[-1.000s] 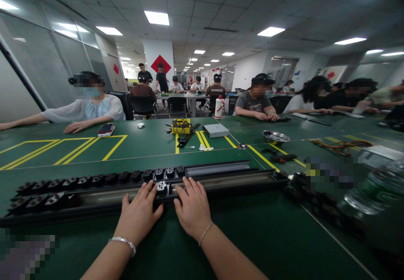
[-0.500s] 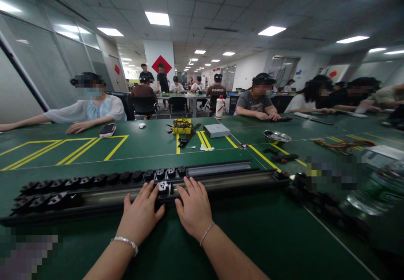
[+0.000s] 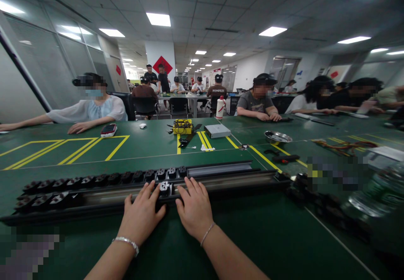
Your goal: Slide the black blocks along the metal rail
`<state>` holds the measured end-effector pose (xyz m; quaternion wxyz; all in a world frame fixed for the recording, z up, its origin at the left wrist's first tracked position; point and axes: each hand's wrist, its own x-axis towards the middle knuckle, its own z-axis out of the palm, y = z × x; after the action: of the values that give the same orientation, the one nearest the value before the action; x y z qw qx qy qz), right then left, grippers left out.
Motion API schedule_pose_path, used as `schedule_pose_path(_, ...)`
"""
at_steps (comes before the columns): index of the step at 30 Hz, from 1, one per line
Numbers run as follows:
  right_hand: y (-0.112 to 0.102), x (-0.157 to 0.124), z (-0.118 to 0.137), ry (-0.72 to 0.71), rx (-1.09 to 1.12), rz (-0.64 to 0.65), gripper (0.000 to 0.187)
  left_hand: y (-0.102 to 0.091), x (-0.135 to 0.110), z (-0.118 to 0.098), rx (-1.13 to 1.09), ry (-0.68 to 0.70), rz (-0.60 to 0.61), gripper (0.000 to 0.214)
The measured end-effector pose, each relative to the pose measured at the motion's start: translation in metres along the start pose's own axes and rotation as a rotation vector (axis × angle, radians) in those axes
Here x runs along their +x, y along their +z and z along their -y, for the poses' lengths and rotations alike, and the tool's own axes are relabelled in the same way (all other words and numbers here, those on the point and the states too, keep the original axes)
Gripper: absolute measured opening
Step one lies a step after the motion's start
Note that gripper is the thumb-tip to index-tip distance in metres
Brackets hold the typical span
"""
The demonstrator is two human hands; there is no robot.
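On the green table lies a long black rail (image 3: 240, 184), running left to right in front of me. Between my hands, a small black socket-like module (image 3: 164, 188) with a light-marked face sits in the rail's channel. My left hand (image 3: 141, 212) rests flat on the rail to the left of that module, fingers stretched out. To its right, my right hand (image 3: 196, 206) lies on the rail too, its fingers spread. Neither hand grips anything. Several similar black modules (image 3: 59, 200) sit at the rail's left end. The undersides of my fingers are hidden.
Behind it lies a second rail (image 3: 221, 169) with a row of modules. Farther back are a yellow box with cables (image 3: 182, 126), a grey box (image 3: 217, 131) and a metal bowl (image 3: 277, 137). Black parts and a plastic bottle (image 3: 375, 191) stand right. Other people sit across the table.
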<state>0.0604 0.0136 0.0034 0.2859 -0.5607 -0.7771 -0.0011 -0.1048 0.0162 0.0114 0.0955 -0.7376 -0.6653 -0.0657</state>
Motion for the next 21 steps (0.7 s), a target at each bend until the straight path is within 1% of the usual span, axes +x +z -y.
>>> schedule_pose_path(9,-0.0002,-0.0004,-0.0001,-0.012,0.028,-0.016,0.037,-0.0001,-0.0003,-0.0004,-0.001,0.000,-0.013,0.057)
schedule_pose_path(15,0.0000,-0.0003,-0.0003,-0.008,-0.001,-0.009,0.037,-0.0008,-0.0005,-0.0010,0.002,-0.009,-0.007,0.057)
schedule_pose_path(21,0.0019,-0.0004,-0.0013,-0.010,0.029,-0.016,0.037,-0.0022,-0.0007,-0.0021,0.003,-0.013,0.003,0.057)
